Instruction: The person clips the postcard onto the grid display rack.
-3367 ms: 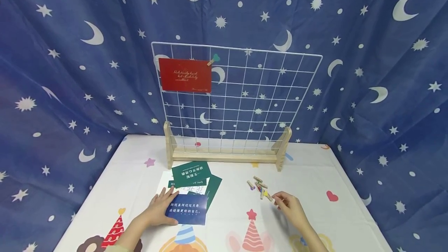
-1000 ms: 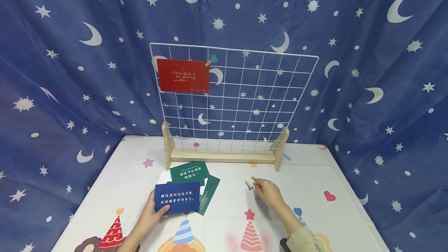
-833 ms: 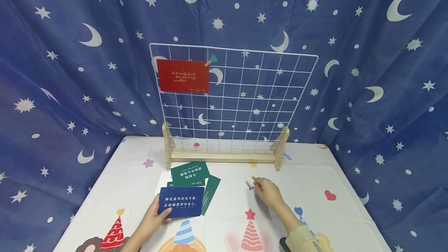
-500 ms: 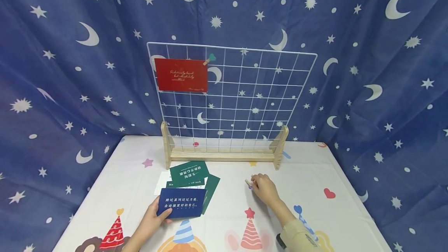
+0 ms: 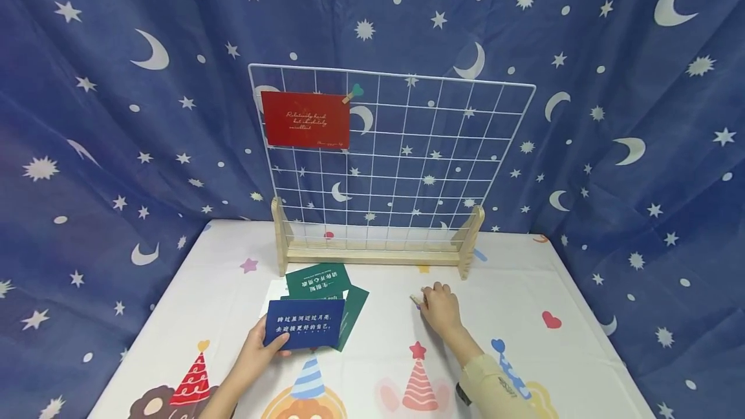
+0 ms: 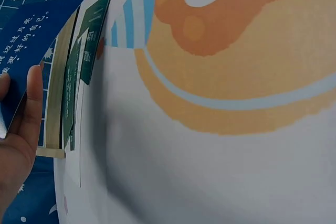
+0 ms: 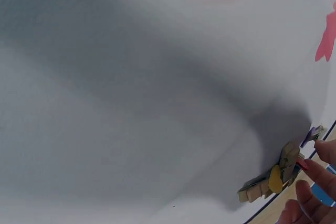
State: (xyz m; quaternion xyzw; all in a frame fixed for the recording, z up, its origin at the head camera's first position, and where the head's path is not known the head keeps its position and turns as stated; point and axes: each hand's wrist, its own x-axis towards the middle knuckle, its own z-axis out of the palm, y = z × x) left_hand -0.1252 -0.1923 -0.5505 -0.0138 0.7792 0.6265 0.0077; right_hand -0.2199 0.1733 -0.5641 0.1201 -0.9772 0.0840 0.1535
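Observation:
My left hand (image 5: 254, 349) grips a dark blue card (image 5: 305, 323) with white writing by its left end, thumb on the front. The card is raised and tilted above green cards (image 5: 317, 279) on the table; in the left wrist view the blue card (image 6: 31, 35) stands well apart from them. My right hand (image 5: 441, 310) reaches into a small pile of wooden clothespins, mostly hidden from the head view. Seen from the right wrist, the clothespins (image 7: 257, 187) carry yellow, red and purple pieces. Thumb and index finger (image 7: 320, 177) stand apart there, the index touching the red piece.
A white wire grid (image 5: 407, 156) in a wooden stand (image 5: 372, 256) rises at the table's back. A red card (image 5: 305, 120) hangs at its upper left, with a teal heart clothespin (image 5: 351, 96) at the corner. A white card (image 5: 273, 296) lies under the green ones.
The left hand, earlier resting on the flat blue card, has picked it up and tilted it. My right hand has moved left and away from me, over the clothespins.

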